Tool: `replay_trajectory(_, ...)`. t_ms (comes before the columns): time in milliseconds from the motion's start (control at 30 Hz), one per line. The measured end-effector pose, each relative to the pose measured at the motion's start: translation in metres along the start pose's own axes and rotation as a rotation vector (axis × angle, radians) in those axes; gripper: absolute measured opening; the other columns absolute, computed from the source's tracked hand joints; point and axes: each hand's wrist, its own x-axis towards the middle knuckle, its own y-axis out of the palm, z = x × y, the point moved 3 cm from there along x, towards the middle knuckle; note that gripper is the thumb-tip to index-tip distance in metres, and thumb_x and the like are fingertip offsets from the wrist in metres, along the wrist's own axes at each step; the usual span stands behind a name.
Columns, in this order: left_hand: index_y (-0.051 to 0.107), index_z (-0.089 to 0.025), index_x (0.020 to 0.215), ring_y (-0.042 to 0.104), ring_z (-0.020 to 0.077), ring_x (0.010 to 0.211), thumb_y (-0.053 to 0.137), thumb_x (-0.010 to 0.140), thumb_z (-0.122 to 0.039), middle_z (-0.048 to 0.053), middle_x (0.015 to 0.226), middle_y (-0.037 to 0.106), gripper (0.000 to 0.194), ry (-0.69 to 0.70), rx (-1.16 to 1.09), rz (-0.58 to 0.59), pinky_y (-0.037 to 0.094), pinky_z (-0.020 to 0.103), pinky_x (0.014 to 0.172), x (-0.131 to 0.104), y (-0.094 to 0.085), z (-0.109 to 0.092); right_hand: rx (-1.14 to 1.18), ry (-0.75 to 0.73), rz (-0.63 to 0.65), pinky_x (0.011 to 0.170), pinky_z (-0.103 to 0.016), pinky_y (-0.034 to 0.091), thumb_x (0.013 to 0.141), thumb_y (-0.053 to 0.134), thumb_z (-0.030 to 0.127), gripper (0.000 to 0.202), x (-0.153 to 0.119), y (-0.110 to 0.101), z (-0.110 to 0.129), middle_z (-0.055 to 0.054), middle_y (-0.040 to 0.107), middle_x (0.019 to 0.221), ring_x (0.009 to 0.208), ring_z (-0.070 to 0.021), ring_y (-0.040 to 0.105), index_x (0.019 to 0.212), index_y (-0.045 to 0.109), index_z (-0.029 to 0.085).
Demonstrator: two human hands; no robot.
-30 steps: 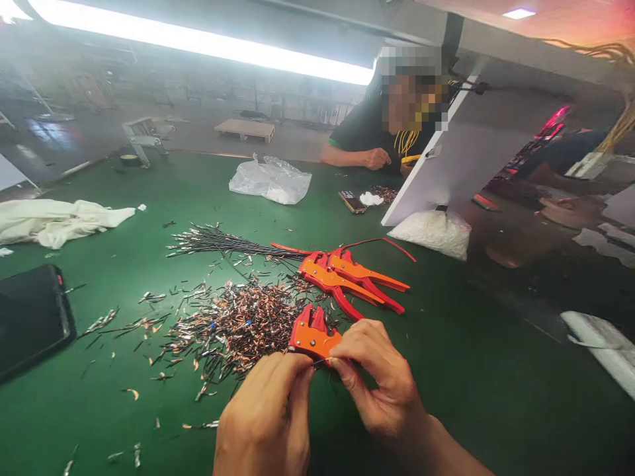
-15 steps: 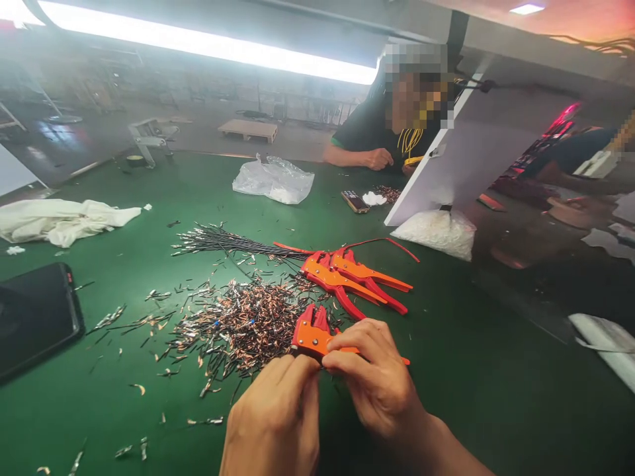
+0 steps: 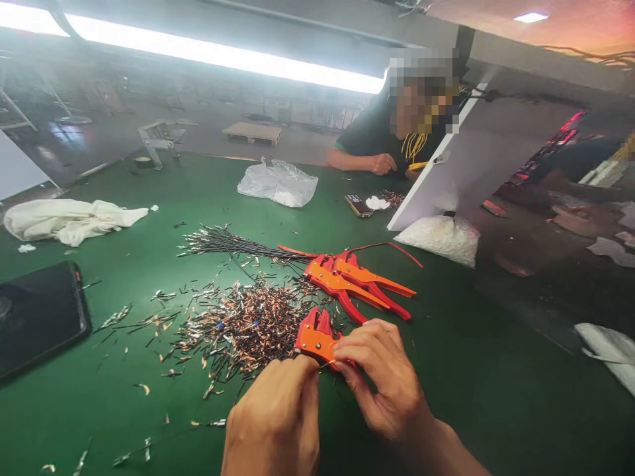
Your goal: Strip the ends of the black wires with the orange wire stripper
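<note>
Close together at the front of the green table, my left hand (image 3: 275, 413) and my right hand (image 3: 389, 373) are both closed. Between their fingertips a short stretch of thin wire (image 3: 326, 364) shows, pinched from both sides; the rest of it is hidden by my fingers. Just behind my fingers lies an orange-and-red wire stripper (image 3: 317, 340), its handles partly covered by my right hand. Two more wire strippers (image 3: 330, 277) lie side by side beyond it. To their left is a heap of cut wire ends (image 3: 258, 324), with a bundle of black wires (image 3: 233, 243) behind.
A black phone (image 3: 42, 317) and a white cloth (image 3: 74, 221) lie on the left. A clear plastic bag (image 3: 278, 183) sits farther back. Across the table a person (image 3: 362, 158) works beside a white panel (image 3: 441, 158) and a tied white bag (image 3: 439, 238).
The fingertips have drawn slightly apart, and the thin wire now shows between them. The whole view has shifted a little. The wire strippers and heap stay put on the table.
</note>
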Motion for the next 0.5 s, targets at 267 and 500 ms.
replay_trajectory(267,0.065,-0.023,0.081,0.062,0.0117,0.059,0.045,0.095,-0.022,0.0,0.067,0.067,0.025,0.031,0.021,0.031,0.051,0.019,0.058,-0.0011,0.0018,0.0008,-0.063,-0.016,0.024,0.096,-0.044,0.031,0.084,0.046,-0.003,0.027,-0.0024,-0.0025,-0.0004,0.005,0.071,0.073,0.071,-0.0133,0.063,0.083,0.057,0.021)
replay_trajectory(500,0.063,-0.024,0.081,0.061,0.0126,0.06,0.047,0.092,-0.017,-0.002,0.068,0.065,0.02,-0.064,0.051,0.053,0.047,0.021,0.056,0.0004,-0.0028,0.0017,-0.046,0.014,0.069,0.089,-0.04,0.037,0.093,0.055,0.014,0.014,0.0029,-0.0028,-0.0044,-0.003,0.072,0.094,0.088,-0.0194,0.061,0.105,0.062,0.02)
